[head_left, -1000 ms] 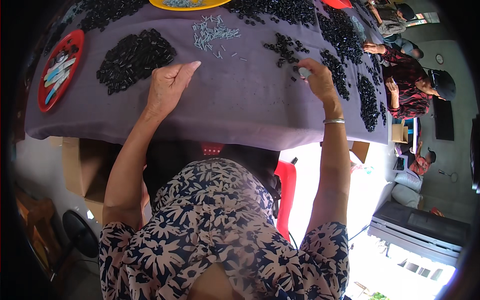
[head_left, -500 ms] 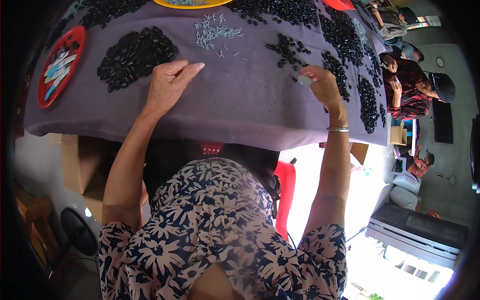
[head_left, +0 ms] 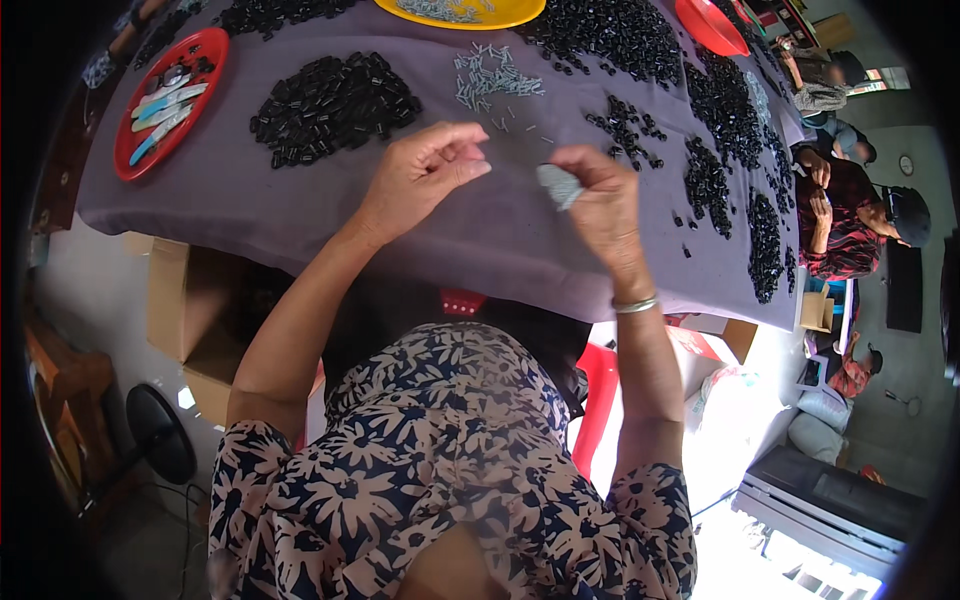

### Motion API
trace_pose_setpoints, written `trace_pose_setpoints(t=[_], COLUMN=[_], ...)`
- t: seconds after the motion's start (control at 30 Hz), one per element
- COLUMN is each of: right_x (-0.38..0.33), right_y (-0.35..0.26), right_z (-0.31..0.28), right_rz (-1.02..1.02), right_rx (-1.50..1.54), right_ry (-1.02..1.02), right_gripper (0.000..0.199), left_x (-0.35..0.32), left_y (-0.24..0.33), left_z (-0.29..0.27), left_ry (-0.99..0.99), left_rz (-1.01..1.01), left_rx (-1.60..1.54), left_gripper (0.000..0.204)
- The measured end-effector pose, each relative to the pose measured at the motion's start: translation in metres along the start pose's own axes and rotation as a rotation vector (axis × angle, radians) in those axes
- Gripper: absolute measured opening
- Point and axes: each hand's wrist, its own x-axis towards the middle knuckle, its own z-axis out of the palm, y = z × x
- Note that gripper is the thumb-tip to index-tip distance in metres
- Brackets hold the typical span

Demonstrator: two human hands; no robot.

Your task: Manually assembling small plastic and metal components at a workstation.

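My left hand hovers over the front of the cloth, its thumb and forefinger apart and the other fingers curled; I see nothing between them. Just to its right, my right hand is closed around a grey, finely ribbed clump that looks like a bundle of small pins. What its fingertips pinch is too small to make out. Beyond the hands lies a loose pile of thin grey pins. A heap of short black tubular pieces is at the left, and a smaller scatter of black pieces at the right.
A red tray with light-handled tools stands at the left. At the far edge are a yellow tray of grey pins and a red dish. More black pieces spread along the right. Other people sit on the right side.
My right hand has moved left and nearer to my left hand. The left thumb and forefinger have parted. The view has shifted, so the table's things appear farther right.
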Motion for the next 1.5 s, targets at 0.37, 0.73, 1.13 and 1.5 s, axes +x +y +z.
trace_pose_setpoints(t=[0.37, 0.73, 1.13, 1.5], right_x=[-0.014, 0.061, 0.101, 0.081], right_y=[-0.006, 0.027, 0.022, 0.034], right_z=[0.059, -0.027, -0.031, -0.045], right_rz=[0.093, -0.007, 0.433, 0.497], right_rx=[0.038, -0.517, -0.405, -0.256], right_ry=[0.113, -0.235, -0.326, -0.274], right_gripper=[0.014, 0.016, 0.008, 0.009], left_x=[0.000, 0.000, 0.012, 0.008], left_y=[-0.007, -0.005, -0.005, -0.015], left_z=[0.009, 0.008, 0.004, 0.012], left_ry=[0.049, -0.104, -0.125, -0.157], left_rz=[0.050, 0.288, 0.254, 0.291], left_rx=[-0.130, 0.665, 0.618, 0.590], left_gripper=[0.015, 0.010, 0.011, 0.012])
